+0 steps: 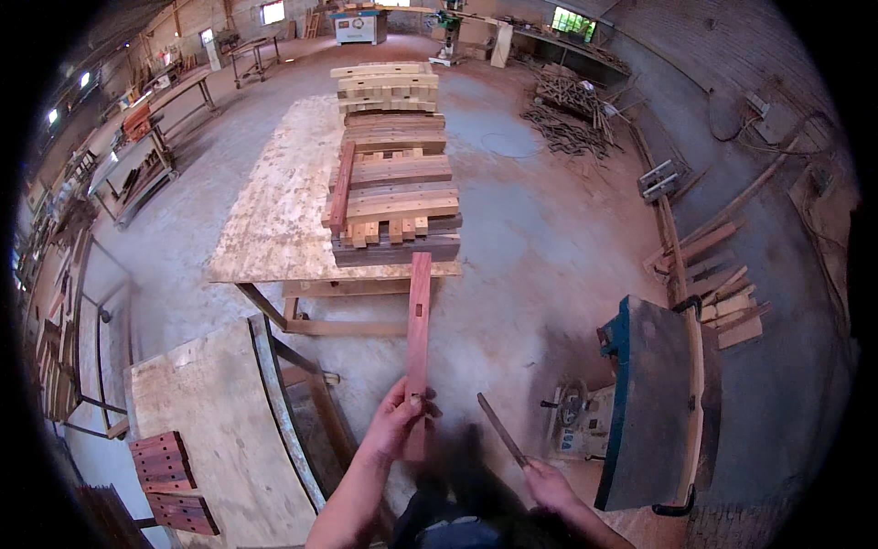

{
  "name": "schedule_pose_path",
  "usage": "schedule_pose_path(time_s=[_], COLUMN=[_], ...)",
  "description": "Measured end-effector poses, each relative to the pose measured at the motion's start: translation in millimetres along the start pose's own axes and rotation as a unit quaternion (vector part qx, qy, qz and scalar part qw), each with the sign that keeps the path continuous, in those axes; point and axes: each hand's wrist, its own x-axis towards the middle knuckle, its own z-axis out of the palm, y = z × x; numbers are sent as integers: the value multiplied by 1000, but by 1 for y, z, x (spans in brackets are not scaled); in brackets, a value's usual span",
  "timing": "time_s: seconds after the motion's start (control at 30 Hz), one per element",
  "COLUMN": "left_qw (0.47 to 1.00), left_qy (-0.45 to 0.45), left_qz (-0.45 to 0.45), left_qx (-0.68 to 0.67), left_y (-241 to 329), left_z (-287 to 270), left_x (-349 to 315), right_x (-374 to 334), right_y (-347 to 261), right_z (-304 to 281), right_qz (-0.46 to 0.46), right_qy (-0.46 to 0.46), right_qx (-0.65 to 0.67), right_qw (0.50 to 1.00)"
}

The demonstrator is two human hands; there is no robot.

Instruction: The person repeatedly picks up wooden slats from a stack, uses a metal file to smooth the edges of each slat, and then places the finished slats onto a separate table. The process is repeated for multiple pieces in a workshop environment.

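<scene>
My left hand [395, 423] is wrapped round a long reddish wooden bar [418, 343], which has a rectangular slot cut through it and points away from me. The bar's far end comes up in front of the stacked wooden pieces [402, 199] on the table. Lower and to the right, my right hand [547, 485] grips one end of a thin, dark, straight strip [501, 428]. The strip tilts up to the left, apart from the bar; whether it is a file or a wooden slat I cannot tell.
A pale work table [265, 220] carries the stack. At lower left, a plywood-topped bench [210, 403] holds dark red slotted pieces [163, 462]. A machine with a dark flat top [654, 403] stands close on my right. Offcuts [576, 110] are heaped on the floor farther off.
</scene>
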Motion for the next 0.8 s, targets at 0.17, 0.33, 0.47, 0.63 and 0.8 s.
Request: schedule_pose_path(time_s=[0.17, 0.33, 0.47, 0.63, 0.8], left_qw=[994, 994, 988, 977, 970], left_qy=[51, 54, 52, 33, -75], left_qz=[-55, -88, -134, -150, -133], left_qx=[77, 22, -54, -148, -187], left_y=[-12, -52, -78, -123, -184], left_z=[8, 5, 23, 72, 135], left_x=[-5, -11, -21, -39, -67], right_x=[-30, -42, -61, -88, -116], right_y=[12, 47, 75, 131, 210], right_z=[-5, -17, -39, -77, -130], right_qz=[14, 20, 35, 3, -34], right_qy=[13, -1, 10, 19, 46], right_qx=[12, 63, 83, 133, 168], right_qw=[1000, 998, 996, 991, 984])
